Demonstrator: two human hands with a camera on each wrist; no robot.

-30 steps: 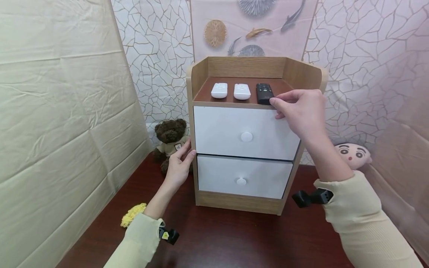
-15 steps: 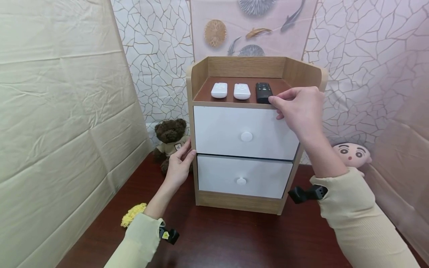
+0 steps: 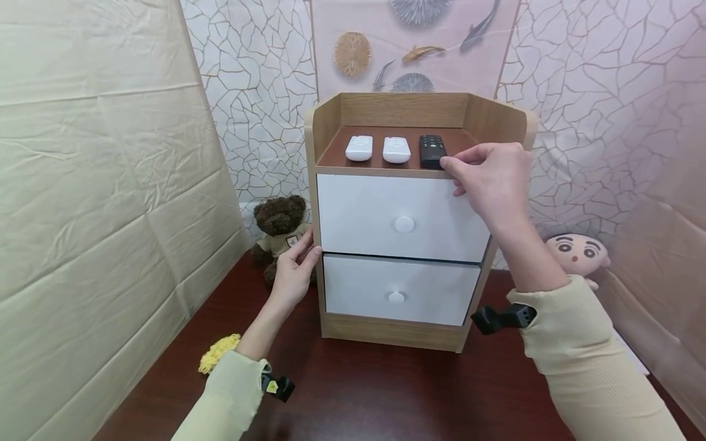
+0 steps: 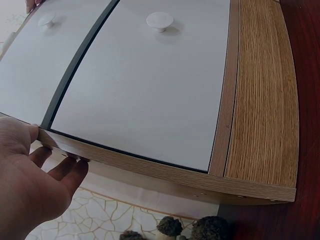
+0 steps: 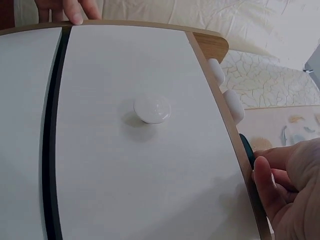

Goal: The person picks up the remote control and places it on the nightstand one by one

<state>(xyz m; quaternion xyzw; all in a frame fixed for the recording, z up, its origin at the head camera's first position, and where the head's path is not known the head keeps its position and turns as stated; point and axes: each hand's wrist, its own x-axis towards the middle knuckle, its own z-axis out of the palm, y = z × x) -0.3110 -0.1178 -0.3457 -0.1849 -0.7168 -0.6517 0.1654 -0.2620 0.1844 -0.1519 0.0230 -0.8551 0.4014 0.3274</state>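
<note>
A wooden two-drawer cabinet [image 3: 391, 331] with white fronts stands on the dark table. Both drawers, with round knobs [image 3: 404, 224], are closed. On its brown top lie two white remote controls, the left one [image 3: 360, 149] and the middle one [image 3: 396, 150], and a black remote control [image 3: 432, 149]. My right hand [image 3: 499, 187] pinches the near right corner of the black remote with thumb and forefinger; only its dark edge [image 5: 245, 146] shows in the right wrist view. My left hand [image 3: 294, 274] grips the cabinet's left edge, thumb in front, fingers against the side [image 4: 72, 172].
A raised wooden rim [image 3: 402, 110] borders the top at the back and sides. A brown teddy bear [image 3: 279, 217] sits left behind the cabinet, a plush doll [image 3: 576, 252] to the right. A yellow yarn object [image 3: 219, 353] lies by my left forearm.
The black remote has shifted slightly back, toward the rear of the top, with my right hand following it. My left hand keeps its place on the cabinet edge.
</note>
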